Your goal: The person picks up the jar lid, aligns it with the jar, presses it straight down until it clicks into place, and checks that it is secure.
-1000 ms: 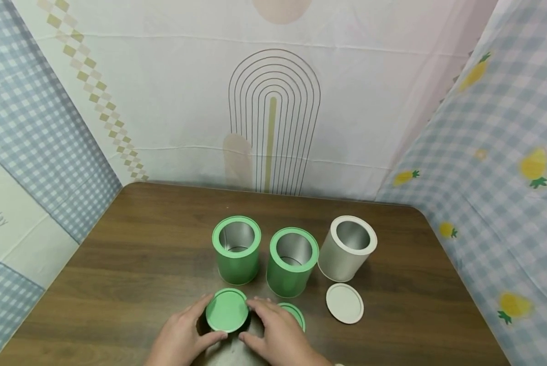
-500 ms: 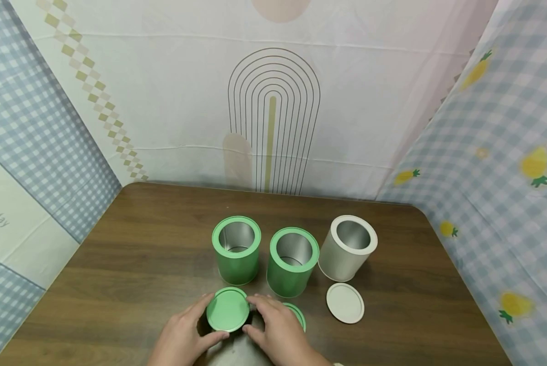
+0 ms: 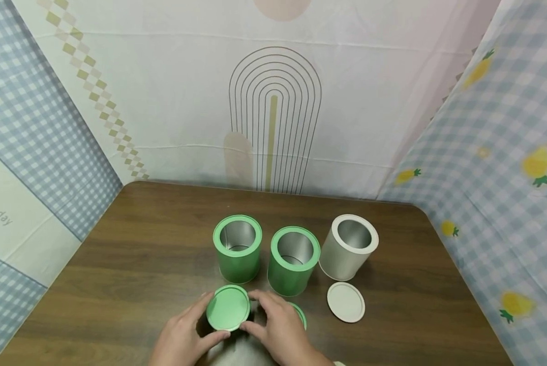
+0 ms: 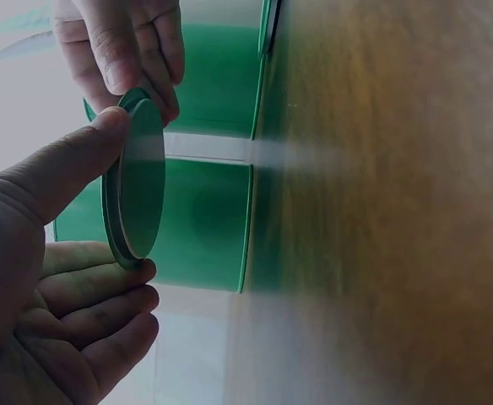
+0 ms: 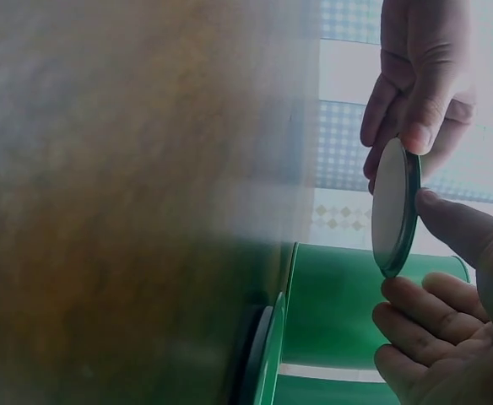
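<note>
Pinching green lid (image 3: 228, 308), both hands (image 3: 182, 338)

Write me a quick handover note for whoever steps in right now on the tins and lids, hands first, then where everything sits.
Left hand and right hand both hold one green lid by its rim, raised off the table at the near edge.
Two green tins and a white tin stand upright in a row behind the hands, all open.
A second green lid lies on the table, partly hidden by the right hand. The white lid lies flat in front of the white tin.
Done: no tin is lidded yet.
Left: probably all three lids.
</note>
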A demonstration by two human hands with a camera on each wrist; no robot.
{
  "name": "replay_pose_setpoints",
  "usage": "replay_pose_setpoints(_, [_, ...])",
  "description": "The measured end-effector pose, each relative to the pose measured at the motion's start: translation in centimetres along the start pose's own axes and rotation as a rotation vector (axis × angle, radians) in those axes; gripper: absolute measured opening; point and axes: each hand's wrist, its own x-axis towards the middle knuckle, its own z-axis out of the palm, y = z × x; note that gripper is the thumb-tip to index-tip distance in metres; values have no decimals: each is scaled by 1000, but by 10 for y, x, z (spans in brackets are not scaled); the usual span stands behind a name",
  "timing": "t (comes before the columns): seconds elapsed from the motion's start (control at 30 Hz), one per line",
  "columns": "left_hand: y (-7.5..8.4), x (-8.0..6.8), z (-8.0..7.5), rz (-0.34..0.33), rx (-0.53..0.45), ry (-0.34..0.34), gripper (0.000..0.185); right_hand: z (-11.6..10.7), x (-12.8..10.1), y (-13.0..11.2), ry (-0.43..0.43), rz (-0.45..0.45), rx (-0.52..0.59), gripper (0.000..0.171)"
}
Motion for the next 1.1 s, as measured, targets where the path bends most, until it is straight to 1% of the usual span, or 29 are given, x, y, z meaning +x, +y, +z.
replay_pose_setpoints(0.1, [-1, -1, 0, 37, 5, 34, 77, 0, 0, 0, 20, -1, 33, 53])
replay_pose_setpoints(0.27, [-7, -1, 0, 125, 22, 128, 78, 0, 1, 0, 25, 11, 93, 53])
replay_pose_setpoints(0.37, [-8, -1, -1, 151, 33, 149, 79, 1, 1, 0, 33, 9, 116, 54])
replay_pose_setpoints(0.53, [-9, -1, -3, 163, 38, 158, 79, 3, 2, -1, 41, 7, 124, 53])
replay_pose_setpoints(0.83, [-10, 0, -3, 163, 38, 192, 79, 3, 3, -3, 17, 51, 153, 54])
replay_pose_setpoints(1.1, [-11, 2, -2, 185, 41, 224, 77, 4, 3, -2, 35, 31, 163, 59])
